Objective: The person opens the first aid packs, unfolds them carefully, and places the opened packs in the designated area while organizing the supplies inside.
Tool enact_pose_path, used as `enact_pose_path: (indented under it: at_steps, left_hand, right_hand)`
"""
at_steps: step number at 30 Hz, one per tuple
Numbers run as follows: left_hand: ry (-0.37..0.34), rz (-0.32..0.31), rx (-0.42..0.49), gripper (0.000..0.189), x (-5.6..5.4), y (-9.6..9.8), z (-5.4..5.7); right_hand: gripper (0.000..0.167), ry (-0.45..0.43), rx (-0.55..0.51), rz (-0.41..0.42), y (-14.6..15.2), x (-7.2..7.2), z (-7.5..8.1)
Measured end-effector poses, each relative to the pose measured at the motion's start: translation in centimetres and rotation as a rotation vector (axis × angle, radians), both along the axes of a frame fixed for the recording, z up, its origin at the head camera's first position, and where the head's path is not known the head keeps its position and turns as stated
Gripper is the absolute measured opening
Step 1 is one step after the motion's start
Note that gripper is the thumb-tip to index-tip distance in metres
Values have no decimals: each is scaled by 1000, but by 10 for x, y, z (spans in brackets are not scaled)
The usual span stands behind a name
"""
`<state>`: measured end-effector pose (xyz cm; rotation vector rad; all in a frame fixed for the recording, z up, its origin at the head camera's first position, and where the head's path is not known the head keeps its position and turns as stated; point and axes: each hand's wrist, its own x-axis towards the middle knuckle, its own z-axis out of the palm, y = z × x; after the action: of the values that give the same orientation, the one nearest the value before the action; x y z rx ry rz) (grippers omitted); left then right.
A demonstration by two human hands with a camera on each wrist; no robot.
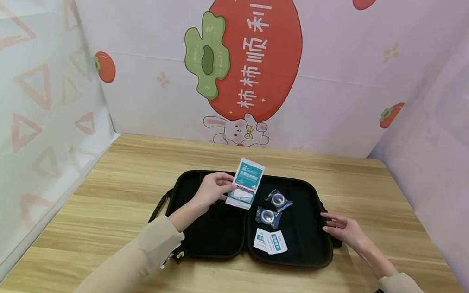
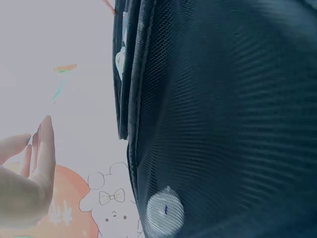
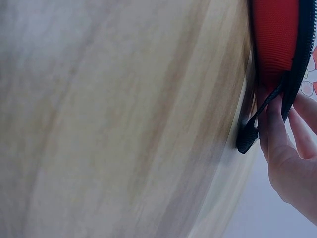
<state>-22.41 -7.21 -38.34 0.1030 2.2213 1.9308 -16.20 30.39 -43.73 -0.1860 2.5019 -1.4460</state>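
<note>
My left hand (image 1: 210, 190) pinches the lower left edge of a flat teal-and-white printed packet (image 1: 245, 184). The packet is held up over the middle of an open black zip case (image 1: 214, 238); in the left wrist view the hand (image 2: 37, 173) shows at the left edge. Around the right rim of the case are the fingers of my right hand (image 1: 348, 232); the right wrist view shows them on both sides of the rim, by the red outer shell (image 3: 276, 39). Two tape rolls in clear-blue wrappers (image 1: 277, 199) and two small white-and-teal packets (image 1: 275, 242) lie in the right half.
A black strap (image 1: 160, 205) hangs at the left side of the case. Dark mesh (image 2: 208, 109) fills much of the left wrist view, with a round white thing (image 2: 165, 212) near its lower edge. The case lies on a wood-grain table (image 1: 133, 156) between printed cloth walls.
</note>
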Motion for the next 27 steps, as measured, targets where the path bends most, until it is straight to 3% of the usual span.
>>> enact_pose_path:
  at_steps: [3,8,19,27]
  left_hand:
    - [-31,20,15,21,3,-8,-2]
    - [-59,55,19,22,8,-22,-5]
    - [-36,131,-19,24,24,-60,-14]
    - [-56,192,-28,27,35,-87,-17]
  right_hand:
    - [53,13,-5,20,1,0,0]
    - [57,-25,8,-25,-2,1,2]
    - [54,-35,9,-30,-3,0,3]
    - [55,-45,7,-37,-3,0,4]
